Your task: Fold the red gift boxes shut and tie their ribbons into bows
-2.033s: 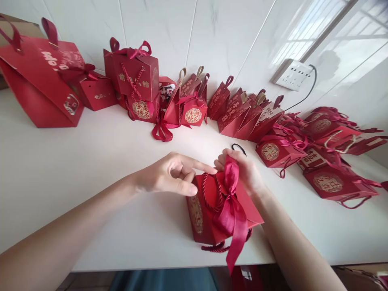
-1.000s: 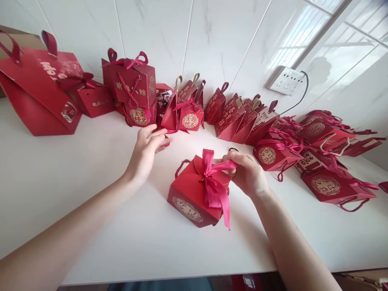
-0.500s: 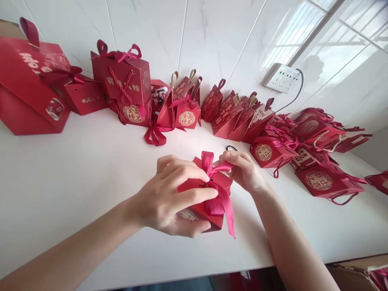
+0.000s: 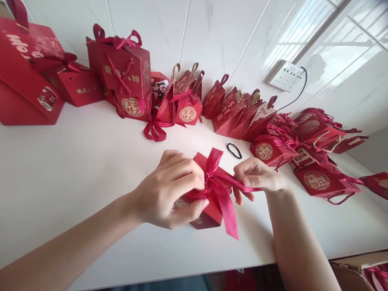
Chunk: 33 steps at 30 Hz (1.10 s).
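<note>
A small red gift box (image 4: pixel 216 215) sits on the white table (image 4: pixel 109 178) in front of me. Pink-red satin ribbon (image 4: pixel 226 204) is knotted on its top, with one end standing up and another hanging over the near side. My left hand (image 4: pixel 172 192) curls around the box's left side, its fingertips closed on the ribbon by the knot; the pinched part is mostly hidden. To the right, my right hand (image 4: pixel 257 178) pinches a ribbon tail between thumb and fingers and holds it taut away from the knot.
Several red gift boxes (image 4: pixel 121 72) line the wall, and more boxes (image 4: pixel 318 178) are heaped at the right. A black hair tie (image 4: pixel 234 151) lies behind my right hand. A power strip (image 4: pixel 285 76) is on the wall; a cardboard box (image 4: pixel 348 270) stands below the table's edge.
My right hand has moved right and slightly down, drawing the ribbon tail out. The fingers of my left hand have curled in from spread to closed at the knot. The hair tie now shows fully.
</note>
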Motion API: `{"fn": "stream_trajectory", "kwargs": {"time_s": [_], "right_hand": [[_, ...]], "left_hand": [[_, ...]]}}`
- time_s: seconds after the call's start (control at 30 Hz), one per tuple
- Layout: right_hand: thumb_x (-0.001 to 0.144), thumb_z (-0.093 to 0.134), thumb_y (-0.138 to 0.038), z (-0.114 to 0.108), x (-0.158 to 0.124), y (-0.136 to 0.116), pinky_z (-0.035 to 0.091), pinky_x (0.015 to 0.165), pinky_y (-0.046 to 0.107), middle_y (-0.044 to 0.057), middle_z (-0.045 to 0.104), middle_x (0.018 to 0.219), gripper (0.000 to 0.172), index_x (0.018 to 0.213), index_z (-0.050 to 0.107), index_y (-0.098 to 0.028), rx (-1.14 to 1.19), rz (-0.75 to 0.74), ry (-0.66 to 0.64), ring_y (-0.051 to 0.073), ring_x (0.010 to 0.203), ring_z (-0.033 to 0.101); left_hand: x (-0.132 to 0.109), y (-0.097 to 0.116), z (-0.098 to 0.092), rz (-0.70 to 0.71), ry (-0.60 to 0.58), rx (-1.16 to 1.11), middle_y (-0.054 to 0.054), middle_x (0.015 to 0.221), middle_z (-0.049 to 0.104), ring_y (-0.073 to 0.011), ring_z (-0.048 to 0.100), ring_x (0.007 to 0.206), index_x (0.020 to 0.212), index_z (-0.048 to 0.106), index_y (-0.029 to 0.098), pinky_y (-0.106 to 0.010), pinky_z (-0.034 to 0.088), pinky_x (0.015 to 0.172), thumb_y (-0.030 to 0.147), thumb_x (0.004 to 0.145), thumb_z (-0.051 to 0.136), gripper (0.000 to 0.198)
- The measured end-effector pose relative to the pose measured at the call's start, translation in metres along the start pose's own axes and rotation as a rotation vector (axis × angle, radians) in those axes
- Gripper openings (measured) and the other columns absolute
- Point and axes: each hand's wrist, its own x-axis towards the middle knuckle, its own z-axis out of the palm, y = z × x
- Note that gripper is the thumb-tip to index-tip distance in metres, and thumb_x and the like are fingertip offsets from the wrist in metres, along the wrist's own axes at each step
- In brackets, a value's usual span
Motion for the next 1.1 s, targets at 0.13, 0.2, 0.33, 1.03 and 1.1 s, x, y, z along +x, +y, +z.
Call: {"fn": "stream_trajectory", "kwargs": {"time_s": [0.13, 0.2, 0.33, 1.03, 1.1], "right_hand": [[0.092, 0.061, -0.032, 0.002, 0.0, 0.001, 0.048, 0.059, 0.026, 0.003, 0.062, 0.053, 0.031, 0.069, 0.053, -0.015, 0.087, -0.036, -0.104, 0.019, 0.064, 0.068], [0.093, 0.06, -0.031, 0.004, 0.002, 0.0, 0.051, 0.071, 0.032, 0.005, 0.064, 0.056, 0.031, 0.068, 0.052, -0.015, 0.083, -0.053, -0.161, 0.023, 0.078, 0.07], [0.093, 0.06, -0.029, 0.008, 0.006, -0.005, 0.052, 0.081, 0.036, 0.011, 0.07, 0.069, 0.029, 0.07, 0.059, -0.012, -0.006, -0.025, -0.304, 0.025, 0.091, 0.069], [0.077, 0.077, -0.045, 0.021, 0.016, 0.002, 0.05, 0.063, 0.023, 0.016, 0.073, 0.08, 0.048, 0.093, 0.076, 0.0, -0.162, 0.26, -0.376, 0.018, 0.071, 0.066], [0.078, 0.076, -0.046, 0.022, 0.016, 0.002, 0.051, 0.065, 0.025, 0.017, 0.073, 0.081, 0.05, 0.094, 0.075, 0.001, -0.163, 0.274, -0.374, 0.019, 0.073, 0.067]], "left_hand": [[0.004, -0.002, -0.003, -0.086, 0.104, -0.021, -0.001, 0.076, 0.065, -0.0153, 0.06, 0.072, 0.075, 0.053, 0.02, -0.035, 0.043, 0.075, 0.011, 0.082, 0.054, 0.011], [0.005, -0.003, -0.003, -0.159, 0.184, -0.004, -0.001, 0.076, 0.064, -0.0158, 0.061, 0.075, 0.076, 0.056, 0.02, -0.034, 0.046, 0.075, 0.012, 0.084, 0.054, 0.012], [0.004, -0.004, -0.001, -0.253, 0.229, -0.063, -0.002, 0.08, 0.062, -0.0159, 0.061, 0.081, 0.083, 0.058, 0.019, -0.031, 0.049, 0.073, 0.009, 0.086, 0.053, 0.012], [-0.002, -0.01, -0.001, -0.17, 0.104, -0.12, -0.006, 0.08, 0.061, -0.0151, 0.058, 0.079, 0.075, 0.054, 0.015, -0.032, 0.05, 0.071, 0.002, 0.079, 0.046, 0.016], [-0.002, -0.01, 0.0, -0.162, 0.1, -0.119, -0.006, 0.08, 0.061, -0.0151, 0.058, 0.079, 0.076, 0.054, 0.015, -0.032, 0.05, 0.071, 0.002, 0.079, 0.046, 0.016]]}}
